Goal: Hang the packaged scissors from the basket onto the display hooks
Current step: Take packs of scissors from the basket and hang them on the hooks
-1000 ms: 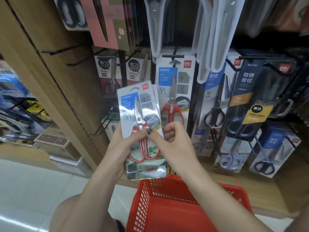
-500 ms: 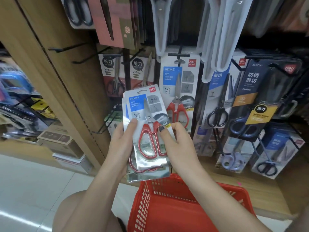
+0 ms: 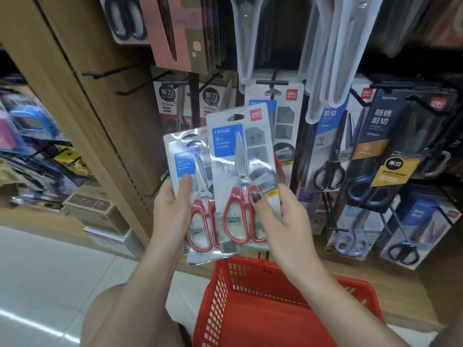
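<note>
Hands hold two packs of red-handled scissors up in front of the display rack. The left hand [image 3: 170,209] grips the left pack [image 3: 188,171] by its left edge, thumb pressed on the front, fingers behind. The right hand [image 3: 280,221] pinches the right pack [image 3: 240,151] near its lower right corner, thumb on the front over one red handle. The right pack overlaps the right edge of the left one and sits a little higher; its hang hole is just below and left of a black hook [image 3: 271,82] on the rack. That hook carries a matching pack [image 3: 285,121], mostly hidden behind the held one. Right of it hang black-handled scissors [image 3: 328,156] and a dark pack [image 3: 390,136] with blue-handled scissors. A red basket [image 3: 250,296] sits below the hands, against the lower edge of the rack.
</note>
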{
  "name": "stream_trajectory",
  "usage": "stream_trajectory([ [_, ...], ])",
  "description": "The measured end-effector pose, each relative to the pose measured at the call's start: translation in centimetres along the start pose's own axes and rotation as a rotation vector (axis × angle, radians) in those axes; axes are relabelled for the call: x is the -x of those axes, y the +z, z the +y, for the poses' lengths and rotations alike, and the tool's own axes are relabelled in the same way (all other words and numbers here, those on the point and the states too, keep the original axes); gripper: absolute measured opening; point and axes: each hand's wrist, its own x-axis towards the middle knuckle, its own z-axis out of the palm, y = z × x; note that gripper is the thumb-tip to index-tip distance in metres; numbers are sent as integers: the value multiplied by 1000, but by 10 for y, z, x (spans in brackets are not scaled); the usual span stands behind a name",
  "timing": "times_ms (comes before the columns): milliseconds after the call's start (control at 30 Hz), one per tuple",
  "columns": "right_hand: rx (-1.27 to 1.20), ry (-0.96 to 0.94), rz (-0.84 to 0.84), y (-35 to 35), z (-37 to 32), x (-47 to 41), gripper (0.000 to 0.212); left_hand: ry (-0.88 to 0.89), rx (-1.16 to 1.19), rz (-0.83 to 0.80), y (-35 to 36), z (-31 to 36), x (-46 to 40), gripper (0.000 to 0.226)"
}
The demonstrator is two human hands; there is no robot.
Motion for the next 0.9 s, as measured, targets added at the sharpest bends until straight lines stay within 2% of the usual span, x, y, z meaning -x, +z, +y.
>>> stream_trajectory([
  [133, 31, -67, 47, -12, 4, 14, 22, 0, -11, 37, -3, 2, -4, 22],
  [267, -6, -70, 150, -21, 6, 15, 27, -21, -9, 40, 0, 2, -4, 22],
  [467, 22, -68, 148, -19, 1, -2, 21, -9, -23, 24, 6, 1, -3, 18],
  [633, -12, 7, 175, -9, 5, -21, 22, 5, -32, 27, 6, 1, -5, 18],
  [733, -24, 130, 194, -7, 7, -41, 31, 33, -66, 72, 4, 0, -6, 23],
  [900, -42, 256, 253, -9, 6, -65, 29, 91, -128, 127, 2, -1, -5, 25],
])
